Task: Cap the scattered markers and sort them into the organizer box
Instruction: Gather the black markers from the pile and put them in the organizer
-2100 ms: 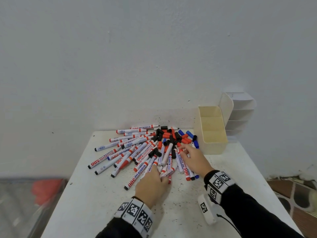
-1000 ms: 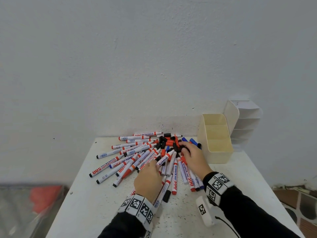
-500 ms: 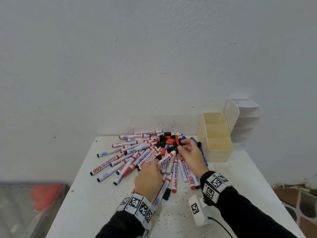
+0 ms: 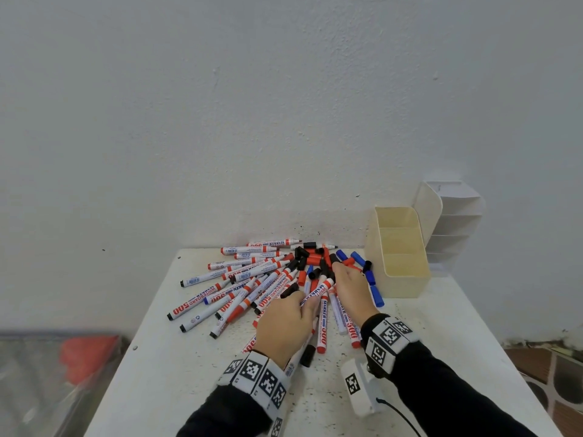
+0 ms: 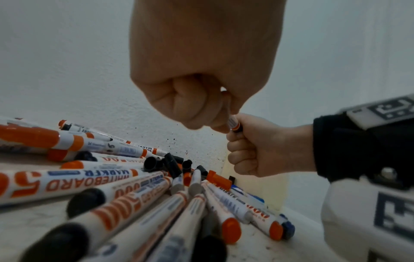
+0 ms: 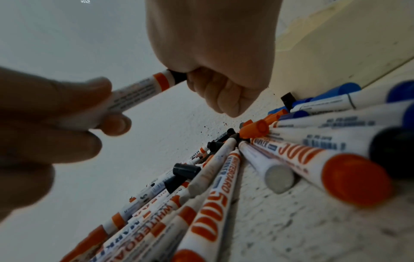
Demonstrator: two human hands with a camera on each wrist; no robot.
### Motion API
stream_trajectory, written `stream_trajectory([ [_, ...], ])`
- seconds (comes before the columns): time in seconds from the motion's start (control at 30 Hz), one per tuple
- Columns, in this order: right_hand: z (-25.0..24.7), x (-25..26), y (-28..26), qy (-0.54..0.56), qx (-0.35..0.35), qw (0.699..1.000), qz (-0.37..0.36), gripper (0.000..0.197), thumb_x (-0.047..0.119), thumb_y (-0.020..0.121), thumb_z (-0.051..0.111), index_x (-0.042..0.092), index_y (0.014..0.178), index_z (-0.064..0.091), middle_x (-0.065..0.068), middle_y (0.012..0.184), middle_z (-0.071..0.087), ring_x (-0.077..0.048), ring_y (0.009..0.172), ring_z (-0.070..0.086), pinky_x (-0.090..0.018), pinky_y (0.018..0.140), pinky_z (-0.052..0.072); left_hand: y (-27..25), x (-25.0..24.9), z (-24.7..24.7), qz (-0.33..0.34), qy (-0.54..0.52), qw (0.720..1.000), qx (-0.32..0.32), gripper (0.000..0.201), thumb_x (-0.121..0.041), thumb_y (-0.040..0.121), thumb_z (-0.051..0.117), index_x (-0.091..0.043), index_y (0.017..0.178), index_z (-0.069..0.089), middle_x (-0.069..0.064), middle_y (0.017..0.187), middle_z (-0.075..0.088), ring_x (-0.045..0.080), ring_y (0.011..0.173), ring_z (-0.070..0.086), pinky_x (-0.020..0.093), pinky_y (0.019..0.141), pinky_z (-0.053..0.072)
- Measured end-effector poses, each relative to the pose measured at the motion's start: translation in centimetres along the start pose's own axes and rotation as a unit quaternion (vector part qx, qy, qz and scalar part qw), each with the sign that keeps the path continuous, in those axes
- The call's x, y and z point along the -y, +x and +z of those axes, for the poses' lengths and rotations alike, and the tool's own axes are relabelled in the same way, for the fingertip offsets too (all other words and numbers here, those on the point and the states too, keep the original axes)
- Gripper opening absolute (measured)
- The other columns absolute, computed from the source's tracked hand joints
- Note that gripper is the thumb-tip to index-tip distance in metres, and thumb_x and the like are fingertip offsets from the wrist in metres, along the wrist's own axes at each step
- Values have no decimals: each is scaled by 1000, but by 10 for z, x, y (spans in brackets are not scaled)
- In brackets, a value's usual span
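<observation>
While the left hand [image 4: 285, 323] grips a red-banded marker [image 6: 139, 90] by its barrel and the right hand [image 4: 350, 287] curls round a black cap [image 6: 178, 76] at the tip, both are raised just above the pile [image 4: 252, 279] on the counter [image 4: 157, 373]. Fingers [image 5: 244, 154] of both hands are closed on what they hold. Cap looks black against a red band, so a colour mismatch is likely if it gets pushed home; cannot tell the nib colour. Off-axis push could skid the cap and ink the fingers. Seating is hidden inside the fist, so a half-seated cap may pass unnoticed. Wrists hang low over loose caps [image 4: 310, 263], which could roll off the edge. Organizer box [image 4: 400, 257] stands to the right, nothing visible in it.
</observation>
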State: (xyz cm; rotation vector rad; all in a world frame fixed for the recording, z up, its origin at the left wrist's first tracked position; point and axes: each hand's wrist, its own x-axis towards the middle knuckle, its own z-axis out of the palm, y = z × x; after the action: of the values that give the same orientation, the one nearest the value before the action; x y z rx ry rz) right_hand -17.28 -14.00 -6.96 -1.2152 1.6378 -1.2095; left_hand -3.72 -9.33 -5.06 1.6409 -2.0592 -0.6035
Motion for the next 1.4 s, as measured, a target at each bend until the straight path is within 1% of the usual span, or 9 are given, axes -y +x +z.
stream_trajectory([
  [0.23,-3,6,-4,20,40,999,-15,36,23,96,38,18,60,40,1,55,35,-12,53,34,-28,52,29,-2,-7,0,-47,-152,985,71,37,-38,98,36,-18,72,53,-5,62,47,5,56,43,17,54,31],
  [0.4,-16,33,-4,-36,45,993,-108,29,30,94,49,8,76,56,0,59,53,-1,46,48,-15,46,39,2,-4,-1,-35,-121,990,62,27,-43,96,40,-23,90,57,0,87,64,9,74,57,25,71,47],
  [0.5,-34,48,0,-73,-22,983,-169,23,30,92,54,8,84,56,-2,72,59,-10,57,53,-14,51,44,3,-1,-2,-62,5,994,88,41,-38,93,49,-18,128,44,3,121,54,17,106,54,27,85,46],
  [0.6,-62,65,4,-70,-143,962,-221,10,22,93,51,13,95,54,9,77,56,1,62,50,-6,55,43,-3,-2,-3,-88,118,978,148,28,-30,94,48,-18,119,50,1,112,57,14,94,56,24,70,44],
  [0.67,-82,70,11,-72,-214,944,-243,13,19,94,49,11,103,54,4,86,57,1,69,51,-6,61,41,-6,-2,0,-86,160,967,176,22,-29,94,48,-17,111,56,0,104,59,13,88,55,22,70,44],
  [0.8,-111,65,32,-104,-263,922,-265,16,12,95,48,5,107,55,-1,94,54,-14,87,51,-29,82,45,-7,-1,4,-84,177,960,198,25,-30,94,48,-16,113,55,1,108,61,15,94,59,24,77,48],
  [1.03,-118,60,66,-191,-195,929,-252,25,7,95,45,-4,116,53,-11,96,56,-28,100,52,-27,86,37,-2,-6,8,-97,213,950,207,25,-26,96,45,-12,115,54,3,110,60,18,98,60,25,73,45],
  [1.2,-111,36,84,-245,-143,937,-205,20,14,95,48,7,113,53,-14,97,66,-28,88,63,-32,76,47,1,-9,6,-95,234,944,211,26,-26,95,48,-11,116,53,4,109,59,18,100,60,25,73,44],
  [1.4,-109,18,85,-274,-81,947,-145,31,13,95,45,13,126,51,-13,118,62,-28,105,58,-34,88,44,2,-12,6,-88,256,937,222,34,-26,92,55,-12,122,51,5,113,59,20,101,61,28,76,48],
])
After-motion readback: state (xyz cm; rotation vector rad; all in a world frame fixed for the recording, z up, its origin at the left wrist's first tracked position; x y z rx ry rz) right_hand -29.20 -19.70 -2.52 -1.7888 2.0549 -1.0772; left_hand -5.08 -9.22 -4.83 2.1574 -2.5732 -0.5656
